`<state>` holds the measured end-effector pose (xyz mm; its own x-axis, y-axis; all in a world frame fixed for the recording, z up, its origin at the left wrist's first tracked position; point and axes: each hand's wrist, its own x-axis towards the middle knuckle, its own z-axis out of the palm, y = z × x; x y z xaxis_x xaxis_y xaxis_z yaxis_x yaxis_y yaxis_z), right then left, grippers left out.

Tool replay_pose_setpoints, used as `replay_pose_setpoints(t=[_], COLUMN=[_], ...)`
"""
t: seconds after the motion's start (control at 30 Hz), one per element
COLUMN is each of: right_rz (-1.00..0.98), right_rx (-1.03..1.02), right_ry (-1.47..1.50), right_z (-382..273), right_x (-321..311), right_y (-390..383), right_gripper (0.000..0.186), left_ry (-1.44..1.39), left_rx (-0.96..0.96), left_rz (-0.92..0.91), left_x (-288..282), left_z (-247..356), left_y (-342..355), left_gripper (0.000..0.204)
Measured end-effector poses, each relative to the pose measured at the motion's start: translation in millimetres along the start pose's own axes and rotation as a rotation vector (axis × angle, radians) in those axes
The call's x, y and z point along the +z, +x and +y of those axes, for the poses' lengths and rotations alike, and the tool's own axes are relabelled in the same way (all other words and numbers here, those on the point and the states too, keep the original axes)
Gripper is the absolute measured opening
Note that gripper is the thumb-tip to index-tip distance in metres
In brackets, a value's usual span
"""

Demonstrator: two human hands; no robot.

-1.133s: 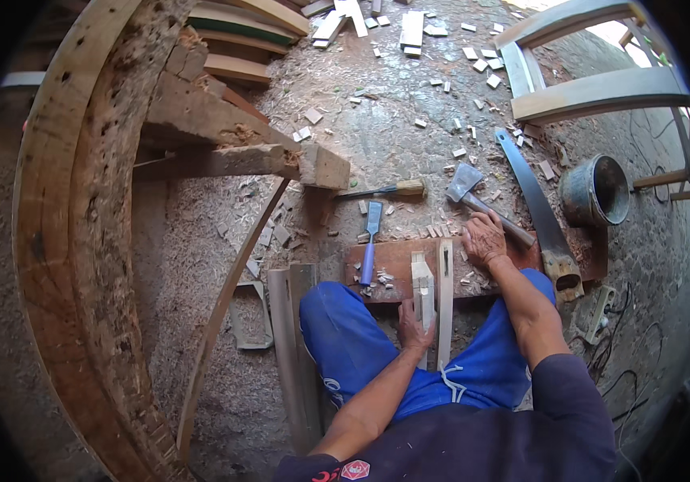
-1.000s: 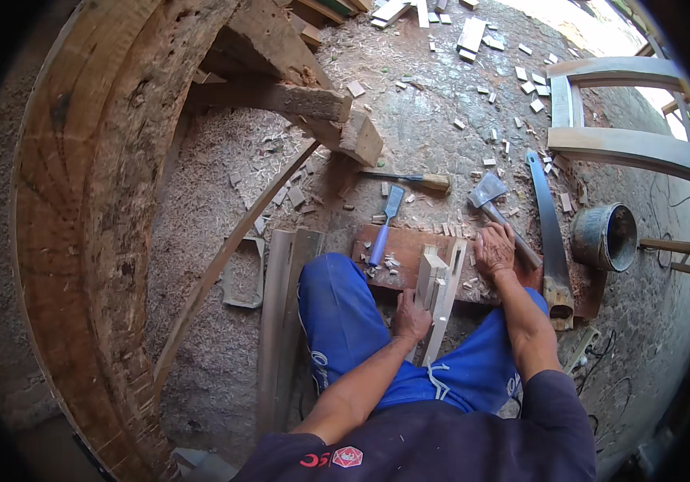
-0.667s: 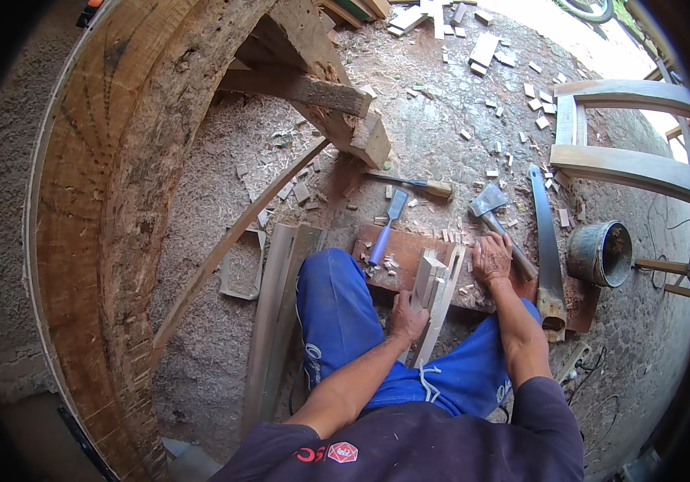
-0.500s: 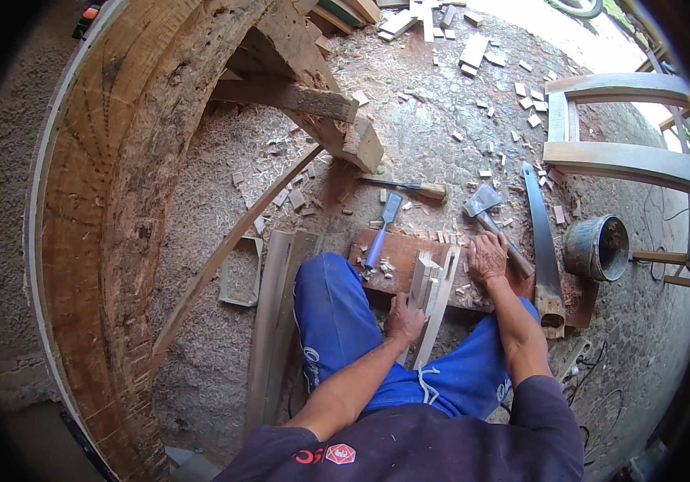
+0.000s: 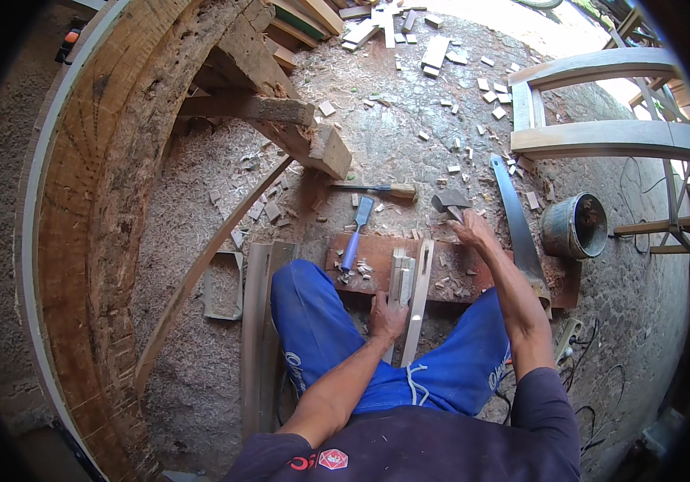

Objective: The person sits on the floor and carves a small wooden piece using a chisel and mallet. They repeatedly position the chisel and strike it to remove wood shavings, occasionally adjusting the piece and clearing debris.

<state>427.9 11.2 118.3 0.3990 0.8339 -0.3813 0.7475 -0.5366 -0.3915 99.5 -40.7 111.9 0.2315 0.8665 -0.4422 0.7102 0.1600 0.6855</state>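
Observation:
My left hand [image 5: 387,316] is closed around a short pale wooden piece [image 5: 402,277], held upright between my knees. Beside it, nearly parallel, stands a longer pale wooden strip [image 5: 419,299] with a slot near its upper end. My right hand [image 5: 471,229] grips a small hatchet [image 5: 451,201] close under its grey metal head; the handle is mostly hidden by the hand and forearm. A reddish-brown board [image 5: 461,265] lies beyond my knees, strewn with small chips. On it rests the purple handle of a chisel [image 5: 352,247], its blade pointing away.
Another chisel [image 5: 393,190] with a wooden handle lies farther off. To the right are a handsaw [image 5: 513,213], a bucket [image 5: 573,227] and a curved wooden frame [image 5: 602,140]. A massive timber slab [image 5: 80,241] fills the left side. Offcuts and shavings cover the floor.
My right hand has taken hold of the hatchet and moved it up and off the board. My left hand stays on the wooden piece. The whole view has shifted slightly.

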Motion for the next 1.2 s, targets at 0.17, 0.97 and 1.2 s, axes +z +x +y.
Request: replay_pose_setpoints(t=[0.17,0.97,1.2], right_rz=[-0.147,-0.259,-0.312], right_rx=[0.335,-0.609,-0.862], right_ry=[1.242,-0.055,0.017], right_z=[-25,-73,-101], right_x=[-35,-39,-70], right_y=[-102,-234,-222], right_gripper=[0.038,0.031,0.029], left_ry=[-0.035,-0.705,-0.685], left_rx=[0.134,0.188,0.161], left_rz=[0.018,-0.756,-0.647], left_x=[-2,-98,-112], left_z=[-9,142,153], left_y=[1,74,61], left_gripper=[0.068,0.086,0.080])
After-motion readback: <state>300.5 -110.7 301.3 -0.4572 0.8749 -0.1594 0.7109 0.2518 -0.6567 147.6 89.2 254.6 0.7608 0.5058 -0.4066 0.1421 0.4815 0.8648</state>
